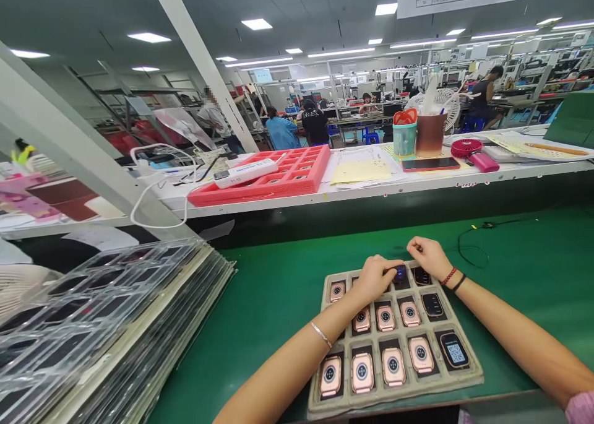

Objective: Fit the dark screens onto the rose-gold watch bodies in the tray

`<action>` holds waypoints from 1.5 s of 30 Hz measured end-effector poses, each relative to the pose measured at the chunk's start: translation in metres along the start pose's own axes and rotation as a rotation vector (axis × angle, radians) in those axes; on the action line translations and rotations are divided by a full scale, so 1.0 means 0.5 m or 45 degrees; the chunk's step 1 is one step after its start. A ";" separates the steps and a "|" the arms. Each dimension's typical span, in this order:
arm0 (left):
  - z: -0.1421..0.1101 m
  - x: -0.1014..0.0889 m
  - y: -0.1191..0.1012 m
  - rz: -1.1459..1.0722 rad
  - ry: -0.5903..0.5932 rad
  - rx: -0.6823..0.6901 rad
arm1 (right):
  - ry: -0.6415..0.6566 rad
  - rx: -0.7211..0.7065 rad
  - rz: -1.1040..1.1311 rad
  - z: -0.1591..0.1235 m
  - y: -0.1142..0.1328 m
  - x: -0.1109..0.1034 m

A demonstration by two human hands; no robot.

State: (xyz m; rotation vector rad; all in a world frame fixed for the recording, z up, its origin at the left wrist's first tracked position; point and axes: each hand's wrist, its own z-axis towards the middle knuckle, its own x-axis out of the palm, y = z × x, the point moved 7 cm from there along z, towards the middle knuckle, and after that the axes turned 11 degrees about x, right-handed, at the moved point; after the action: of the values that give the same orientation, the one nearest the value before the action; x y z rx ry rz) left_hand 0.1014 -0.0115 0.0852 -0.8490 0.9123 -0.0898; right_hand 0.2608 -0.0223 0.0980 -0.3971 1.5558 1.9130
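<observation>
Rose-gold, rounded-rectangular watch bodies [393, 367] are lying in the beige, moulded pocket tray [436, 384] before me, on the green bench top [260, 312]. Far left, clear plastic compartment trays [158, 331] are standing in a tall stack, presumably to save bench room. In my tray each visible body is sitting in its own pocket, likely so that the cases are not rubbing together. My left hand [375, 278] is reaching across to the back row, its index finger stretching over a dark, bluish-faced watch [400, 274], seemingly to steady or press it; I cannot tell whether the thumb is gripping too. My right hand [431, 258] is hovering by the back right corner, fingers curling loosely, with nothing visible in them; a small pinched item could be hiding there.

Leftward, the rose-gold bodies are facing sensor-up, so their screens are presumably pointing down; their long axes are running roughly from me toward the shelf [352, 192]. In the rightmost column, the black-screened watches [453, 350] are facing up, long axes running the same way, the front one showing a square code.
</observation>
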 end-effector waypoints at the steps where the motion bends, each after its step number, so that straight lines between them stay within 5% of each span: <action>1: 0.001 0.001 -0.008 0.143 0.022 0.056 | -0.017 0.005 -0.009 -0.006 0.008 -0.015; 3: 0.002 0.006 -0.017 0.328 0.082 0.130 | 0.054 -0.022 -0.048 -0.030 0.033 -0.032; 8: -0.004 -0.009 -0.026 0.354 0.136 0.125 | 0.626 -0.256 -0.376 -0.150 0.092 -0.001; 12: -0.026 -0.025 -0.057 0.125 0.247 0.118 | 0.740 -0.227 -0.378 -0.187 0.088 0.004; 17: -0.072 0.012 -0.088 -0.443 0.558 0.063 | 0.561 0.077 0.114 -0.155 0.057 -0.013; 23: -0.076 0.033 -0.067 -0.983 0.325 -0.175 | 0.366 0.139 -0.022 -0.152 0.032 -0.002; 27: -0.073 0.033 -0.069 -1.020 0.249 -0.198 | 0.363 0.099 -0.090 -0.154 0.035 -0.003; 33: -0.074 0.023 -0.090 -0.791 0.243 -0.058 | 0.317 -0.007 -0.192 -0.152 0.044 -0.004; 39: -0.076 0.033 -0.138 0.057 0.439 0.291 | 0.243 0.069 -0.351 -0.138 0.024 -0.039; 45: -0.133 0.042 -0.160 0.341 0.658 0.252 | 0.767 0.034 -0.186 -0.183 0.074 -0.032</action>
State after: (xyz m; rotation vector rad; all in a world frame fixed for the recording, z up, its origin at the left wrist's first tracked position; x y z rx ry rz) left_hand 0.0882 -0.1150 0.1045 -0.5169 1.4685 -0.1687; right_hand 0.2350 -0.1178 0.1125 -1.1225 1.8510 1.7422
